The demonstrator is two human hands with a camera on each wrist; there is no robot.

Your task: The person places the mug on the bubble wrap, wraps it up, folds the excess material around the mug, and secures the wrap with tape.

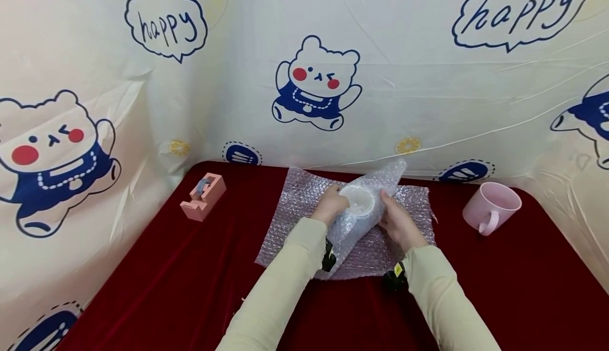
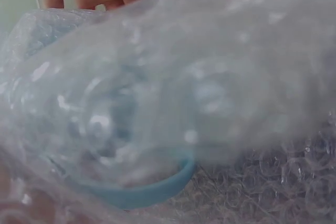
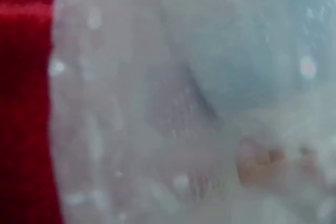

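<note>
Bubble wrap is folded up around the light-blue cup between your two hands, over the far middle of the table. The cup's round mouth faces up towards your head camera and shows a pale inside; whether anything sits in it, you cannot tell. Most of its wall is hidden, though blue shows through the film in both wrist views. One corner of the wrap stands up behind the cup, and the rest of the sheet spreads flat beneath.

Your left hand grips the cup at the left of its mouth, fingers bent at the rim. Your right hand pinches the folded wrap on the other side, thumb in front and fingers behind; how close together those fingers lie, you cannot tell.

To your right, well apart, a pink mug stands upright with its handle towards you. To your left, a pink tape dispenser carries a blue-grey tape roll in its slot. Everything rests on a dark red cloth, and beyond it hangs a pale backdrop printed with bears and "happy" bubbles.
</note>
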